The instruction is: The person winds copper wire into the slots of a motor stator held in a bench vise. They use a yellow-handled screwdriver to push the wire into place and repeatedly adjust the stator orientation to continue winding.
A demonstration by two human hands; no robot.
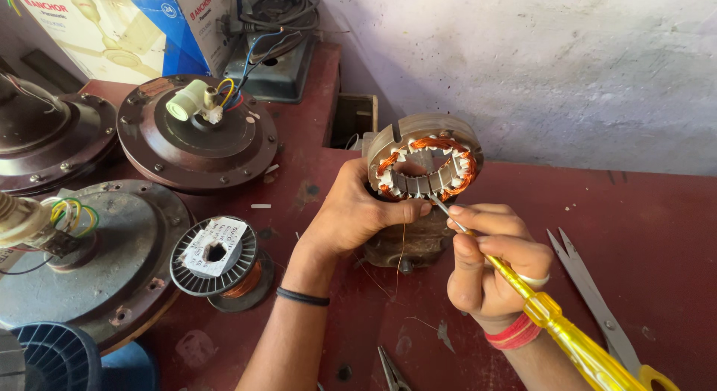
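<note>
**Q:** Stator (426, 163), upper centre of the frame: how is it held?

**A:** My left hand (351, 212) closes around its lower left rim, thumb laid along the front edge, so the ring stands tilted toward me above a dark metal part resting on the red bench (657, 212). Copper windings (433, 146) and pale slot liners line the inner bore.

**Q:** And the right hand?

**A:** My right hand (489, 268), centre right, pinches a yellow-handled screwdriver (567, 339) between thumb and forefingers; the fingers are closed firmly on the shaft. The blade tip sits at the lower edge of the bore, just beside the slots.

**Q:** What could go wrong from here?

**A:** As I judge it, the steel tip could slip and scrape the enamel on the copper wire, or tear a liner, if I press too hard or at too steep an angle. A loose strand hangs below the ring and might snag on my fingers. The stator is steadied by one hand only, so a sideways push may twist it out of my grasp.

**Q:** Surroundings?

**A:** Scissors (590, 286) lie at right; a wire spool (216, 256) sits left of my wrist; fan motor housings (198, 133) fill the upper left.
</note>
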